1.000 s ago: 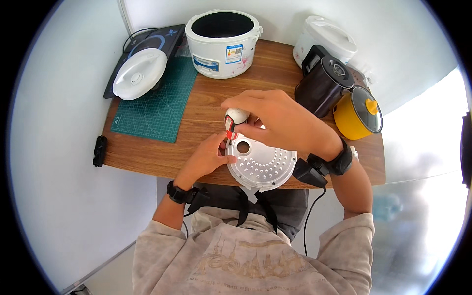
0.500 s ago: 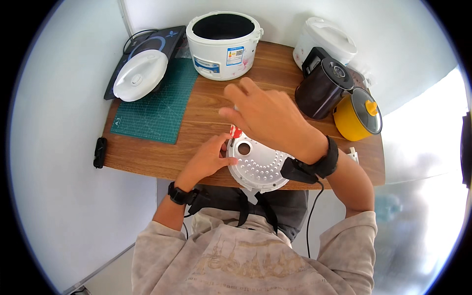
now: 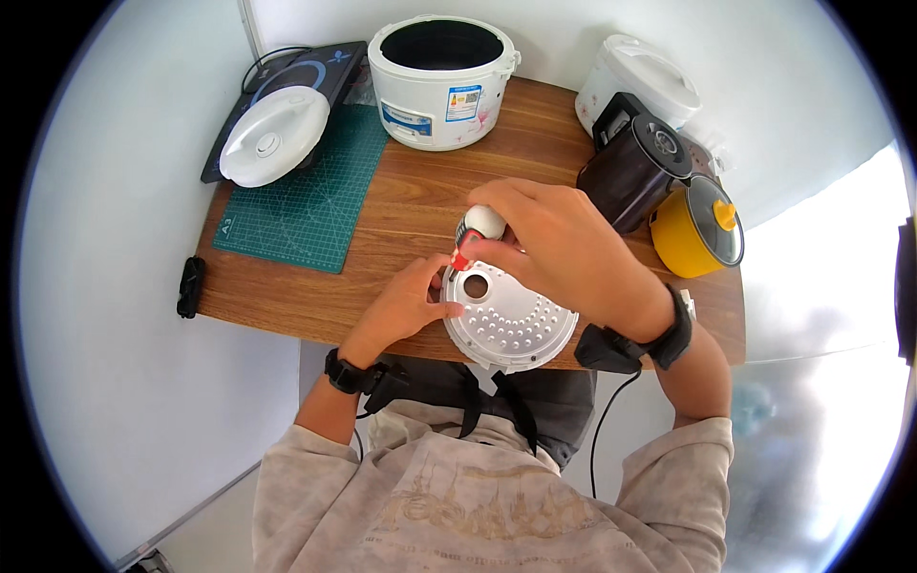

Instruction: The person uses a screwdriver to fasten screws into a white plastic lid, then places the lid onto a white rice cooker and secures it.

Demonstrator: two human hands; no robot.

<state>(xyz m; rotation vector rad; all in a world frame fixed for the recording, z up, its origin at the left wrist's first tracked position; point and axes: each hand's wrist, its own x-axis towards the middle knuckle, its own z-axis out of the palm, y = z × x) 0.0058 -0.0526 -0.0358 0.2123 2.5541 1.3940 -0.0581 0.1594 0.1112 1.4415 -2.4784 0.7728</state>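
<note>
A round silver metal inner lid plate (image 3: 506,334) with rows of raised dimples and one round hole lies at the table's front edge. My left hand (image 3: 409,302) grips its left rim, thumb on top, index finger beside the tool's tip. In my right hand (image 3: 564,244) is a screwdriver (image 3: 467,246) with a red, white and black handle. It stands tilted, its tip down at the plate's left edge near the hole. The tip's exact contact is partly hidden by my left fingers.
A white rice cooker body (image 3: 435,100) stands open at the back. Left of it are a green cutting mat (image 3: 296,224), a white lid (image 3: 277,143) and a black induction cooktop (image 3: 234,129). On the right stand a dark kettle (image 3: 621,181), a yellow pot (image 3: 678,234) and a white cooker (image 3: 635,81).
My right hand has shifted to the right and turned lower around the screwdriver, so more of its handle shows. My left hand and the plate have hardly moved.
</note>
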